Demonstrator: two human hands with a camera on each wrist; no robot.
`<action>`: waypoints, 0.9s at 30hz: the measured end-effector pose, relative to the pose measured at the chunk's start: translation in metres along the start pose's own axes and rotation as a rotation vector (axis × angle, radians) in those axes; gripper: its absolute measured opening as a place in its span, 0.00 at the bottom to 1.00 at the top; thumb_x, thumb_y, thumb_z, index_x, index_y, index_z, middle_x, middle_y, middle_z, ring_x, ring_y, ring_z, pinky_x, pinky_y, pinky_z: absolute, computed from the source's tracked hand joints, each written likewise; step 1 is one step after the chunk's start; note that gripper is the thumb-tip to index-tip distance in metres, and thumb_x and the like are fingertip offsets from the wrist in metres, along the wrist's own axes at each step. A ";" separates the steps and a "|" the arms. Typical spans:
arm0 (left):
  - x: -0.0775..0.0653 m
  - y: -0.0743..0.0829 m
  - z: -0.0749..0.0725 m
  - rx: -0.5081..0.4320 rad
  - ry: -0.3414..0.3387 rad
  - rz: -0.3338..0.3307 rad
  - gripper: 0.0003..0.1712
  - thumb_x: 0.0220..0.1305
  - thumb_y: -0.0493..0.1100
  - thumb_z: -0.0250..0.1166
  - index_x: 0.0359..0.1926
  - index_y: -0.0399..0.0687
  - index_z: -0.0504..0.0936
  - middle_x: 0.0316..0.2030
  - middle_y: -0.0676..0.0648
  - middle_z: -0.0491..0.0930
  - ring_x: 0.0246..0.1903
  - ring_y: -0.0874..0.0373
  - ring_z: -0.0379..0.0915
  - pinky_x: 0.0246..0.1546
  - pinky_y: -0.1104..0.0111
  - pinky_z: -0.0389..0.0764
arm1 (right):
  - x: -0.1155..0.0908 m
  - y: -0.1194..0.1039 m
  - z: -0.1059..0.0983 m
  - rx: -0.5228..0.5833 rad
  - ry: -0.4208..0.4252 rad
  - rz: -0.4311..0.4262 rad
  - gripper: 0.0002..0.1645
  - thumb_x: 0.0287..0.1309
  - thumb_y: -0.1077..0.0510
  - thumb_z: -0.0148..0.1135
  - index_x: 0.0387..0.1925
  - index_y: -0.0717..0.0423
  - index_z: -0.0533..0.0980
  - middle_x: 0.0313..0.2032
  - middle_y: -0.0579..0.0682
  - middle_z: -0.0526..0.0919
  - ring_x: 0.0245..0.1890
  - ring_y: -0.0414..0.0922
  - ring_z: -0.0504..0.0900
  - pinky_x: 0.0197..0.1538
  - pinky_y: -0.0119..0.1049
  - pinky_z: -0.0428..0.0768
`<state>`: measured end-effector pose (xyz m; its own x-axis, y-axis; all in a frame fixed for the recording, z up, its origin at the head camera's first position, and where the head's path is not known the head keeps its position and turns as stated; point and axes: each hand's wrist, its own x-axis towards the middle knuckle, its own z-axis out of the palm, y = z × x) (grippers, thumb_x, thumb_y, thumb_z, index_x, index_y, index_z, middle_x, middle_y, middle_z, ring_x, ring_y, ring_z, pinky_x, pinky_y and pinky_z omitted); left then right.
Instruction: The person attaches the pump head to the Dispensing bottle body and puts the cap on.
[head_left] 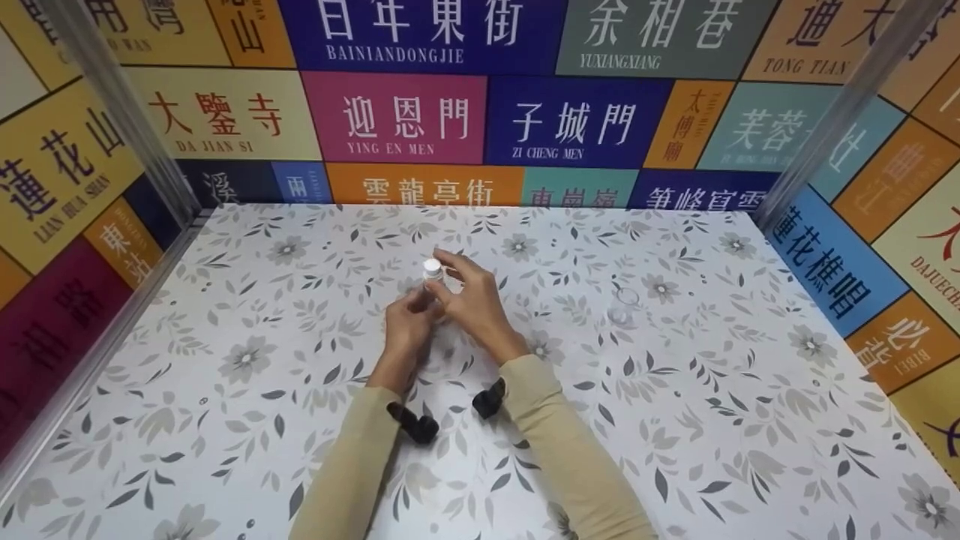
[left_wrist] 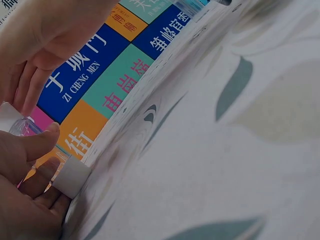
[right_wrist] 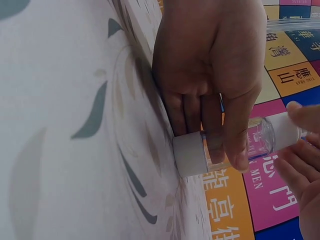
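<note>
A small clear bottle (right_wrist: 260, 137) stands upright on the table with a white piece at each end. My left hand (head_left: 409, 324) grips its clear lower body, thumb and fingers around it just above the white base (right_wrist: 191, 154). At the top, my right hand (head_left: 480, 304) pinches the white cap (head_left: 432, 265) between thumb and fingers. In the left wrist view, the white base (left_wrist: 72, 176) sits beside the left fingers, close to the tabletop. Fingers hide part of the bottle's body.
A clear, cup-like container (head_left: 624, 309) stands on the table to the right of the hands. The table (head_left: 247, 450) has a floral cover. Panels of coloured street signs (head_left: 405, 116) border it at the back and both sides.
</note>
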<state>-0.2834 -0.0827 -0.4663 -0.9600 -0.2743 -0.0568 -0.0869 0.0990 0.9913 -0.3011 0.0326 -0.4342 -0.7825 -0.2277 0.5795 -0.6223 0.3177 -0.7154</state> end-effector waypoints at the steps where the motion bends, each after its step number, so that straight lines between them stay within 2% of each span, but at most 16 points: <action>1: 0.000 0.000 0.000 0.000 -0.001 -0.001 0.26 0.61 0.32 0.66 0.62 0.39 0.78 0.60 0.37 0.80 0.65 0.46 0.74 0.68 0.61 0.73 | 0.000 0.000 0.000 0.000 0.003 -0.003 0.26 0.60 0.65 0.68 0.60 0.67 0.76 0.57 0.63 0.82 0.59 0.55 0.82 0.63 0.41 0.81; 4: 0.001 0.000 0.001 -0.001 0.002 0.011 0.25 0.62 0.32 0.66 0.61 0.37 0.79 0.59 0.36 0.80 0.64 0.45 0.75 0.67 0.60 0.75 | 0.001 -0.001 0.001 -0.001 -0.002 -0.011 0.24 0.61 0.67 0.65 0.60 0.67 0.75 0.57 0.63 0.82 0.60 0.54 0.81 0.64 0.35 0.79; 8: 0.001 -0.001 0.002 -0.004 0.004 0.024 0.24 0.61 0.32 0.66 0.59 0.34 0.79 0.58 0.33 0.80 0.62 0.44 0.76 0.65 0.59 0.76 | 0.000 -0.004 0.001 0.000 -0.023 0.008 0.23 0.63 0.69 0.61 0.60 0.67 0.75 0.57 0.63 0.81 0.58 0.55 0.83 0.63 0.33 0.80; 13: 0.000 -0.001 0.001 -0.003 -0.001 0.022 0.26 0.59 0.33 0.69 0.60 0.34 0.78 0.60 0.33 0.79 0.64 0.43 0.75 0.66 0.58 0.75 | 0.000 -0.006 0.000 0.021 -0.027 0.042 0.23 0.63 0.69 0.62 0.60 0.67 0.76 0.57 0.63 0.82 0.56 0.55 0.84 0.62 0.37 0.81; 19: -0.001 0.000 0.000 -0.003 0.005 0.020 0.28 0.58 0.33 0.70 0.61 0.36 0.78 0.60 0.34 0.79 0.64 0.44 0.74 0.67 0.59 0.74 | 0.001 -0.004 0.001 0.035 -0.023 0.034 0.22 0.62 0.68 0.64 0.58 0.67 0.76 0.56 0.63 0.82 0.55 0.56 0.84 0.61 0.42 0.82; 27: -0.001 0.000 0.000 -0.021 -0.010 -0.014 0.30 0.58 0.33 0.69 0.63 0.39 0.76 0.62 0.37 0.78 0.67 0.47 0.72 0.69 0.62 0.72 | 0.003 -0.006 0.001 0.065 -0.029 0.061 0.27 0.59 0.68 0.67 0.60 0.69 0.74 0.58 0.64 0.80 0.61 0.57 0.80 0.65 0.47 0.79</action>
<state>-0.2823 -0.0827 -0.4657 -0.9613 -0.2660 -0.0722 -0.0953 0.0750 0.9926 -0.2995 0.0296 -0.4288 -0.8190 -0.2362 0.5230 -0.5724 0.2719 -0.7736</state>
